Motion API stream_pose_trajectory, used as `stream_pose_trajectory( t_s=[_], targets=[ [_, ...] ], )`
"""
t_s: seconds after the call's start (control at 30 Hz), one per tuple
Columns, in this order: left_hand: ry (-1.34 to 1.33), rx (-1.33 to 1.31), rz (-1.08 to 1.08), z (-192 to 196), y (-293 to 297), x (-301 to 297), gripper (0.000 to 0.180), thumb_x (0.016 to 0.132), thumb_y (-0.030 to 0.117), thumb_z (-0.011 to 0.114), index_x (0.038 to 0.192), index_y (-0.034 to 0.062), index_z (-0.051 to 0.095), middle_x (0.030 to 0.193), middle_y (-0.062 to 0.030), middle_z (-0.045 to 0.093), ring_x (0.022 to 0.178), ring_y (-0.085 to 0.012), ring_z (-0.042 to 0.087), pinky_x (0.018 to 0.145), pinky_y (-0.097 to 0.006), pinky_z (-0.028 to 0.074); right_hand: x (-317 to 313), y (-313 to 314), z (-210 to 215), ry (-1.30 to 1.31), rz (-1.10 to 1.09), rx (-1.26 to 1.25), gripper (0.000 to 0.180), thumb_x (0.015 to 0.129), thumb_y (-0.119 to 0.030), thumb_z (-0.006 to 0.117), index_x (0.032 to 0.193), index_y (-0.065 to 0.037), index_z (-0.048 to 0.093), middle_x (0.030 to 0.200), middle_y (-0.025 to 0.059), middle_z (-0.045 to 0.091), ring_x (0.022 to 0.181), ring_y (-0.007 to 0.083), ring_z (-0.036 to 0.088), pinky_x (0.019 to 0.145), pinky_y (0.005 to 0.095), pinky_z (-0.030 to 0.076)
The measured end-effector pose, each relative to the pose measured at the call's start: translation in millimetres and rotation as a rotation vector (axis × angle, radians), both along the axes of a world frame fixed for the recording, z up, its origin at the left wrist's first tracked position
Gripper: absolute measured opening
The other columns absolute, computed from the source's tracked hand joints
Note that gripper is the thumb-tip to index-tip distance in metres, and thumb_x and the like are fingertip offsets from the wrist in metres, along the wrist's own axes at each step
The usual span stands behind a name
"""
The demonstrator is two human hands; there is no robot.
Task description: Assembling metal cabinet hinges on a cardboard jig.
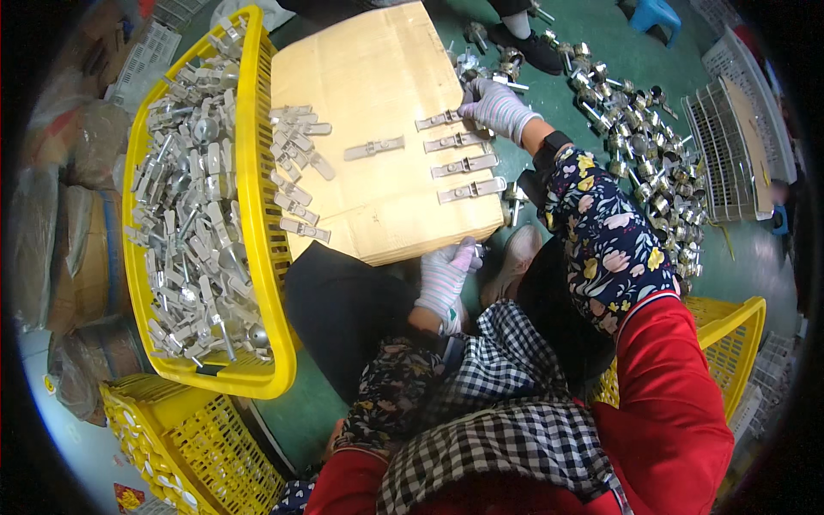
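Note:
My right hand (502, 110), in a striped glove, bends its fingers together at the far right edge of a tan cardboard-like board (369, 77). They close at the outer end of the farthest metal latch (438, 121), which lies flat in a column with several like it along that edge. Below the board's near edge, my left hand (444, 279) in a similar glove is closed around a small shiny metal part (480, 251), mostly hidden by the fingers. A single latch (374, 148) lies mid-board, and a loose pile of latches (296, 142) covers its left side.
At left stands a yellow basket (257, 206) heaped with metal latches and bolts. Many round metal fittings (639, 142) lie on the green floor to the right, near a white crate (730, 154). Another person's shoe (532, 50) is beyond the board. Yellow crates (219, 442) flank me.

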State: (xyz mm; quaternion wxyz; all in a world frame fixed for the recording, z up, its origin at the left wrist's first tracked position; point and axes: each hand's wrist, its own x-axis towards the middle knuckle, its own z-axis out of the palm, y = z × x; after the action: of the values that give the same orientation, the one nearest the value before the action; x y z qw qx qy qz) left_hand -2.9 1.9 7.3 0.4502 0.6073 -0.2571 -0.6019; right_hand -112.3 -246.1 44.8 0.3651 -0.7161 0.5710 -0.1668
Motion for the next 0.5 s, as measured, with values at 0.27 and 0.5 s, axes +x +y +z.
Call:
stream_pose_trajectory(
  t_s=[0.27,0.5],
  targets=[
    [0.032,-0.022,-0.010,-3.2,0.0,0.2,0.029,0.085,0.026,0.060,0.072,0.0003,0.064,0.061,-0.0062,0.062,0.052,-0.0094,0.056,0.049,-0.021,0.044,-17.9,9.4,20.7,-0.032,-0.085,0.023,0.050,0.072,-0.038,0.064,0.102,0.001,0.058,0.096,0.0208,0.062,0.089,0.0319,0.060,0.081,0.0364,0.046],
    [0.023,0.023,-0.076,-12.8,-2.1,5.1,0.026,0.086,0.024,0.058,0.086,-0.0021,0.063,0.066,-0.0074,0.063,0.054,-0.0098,0.056,0.049,-0.020,0.043,-20.8,34.8,17.0,0.128,0.110,0.073,0.041,0.072,-0.035,0.067,0.096,-0.002,0.063,0.092,0.0170,0.064,0.086,0.0295,0.061,0.079,0.0353,0.046]
  ],
)
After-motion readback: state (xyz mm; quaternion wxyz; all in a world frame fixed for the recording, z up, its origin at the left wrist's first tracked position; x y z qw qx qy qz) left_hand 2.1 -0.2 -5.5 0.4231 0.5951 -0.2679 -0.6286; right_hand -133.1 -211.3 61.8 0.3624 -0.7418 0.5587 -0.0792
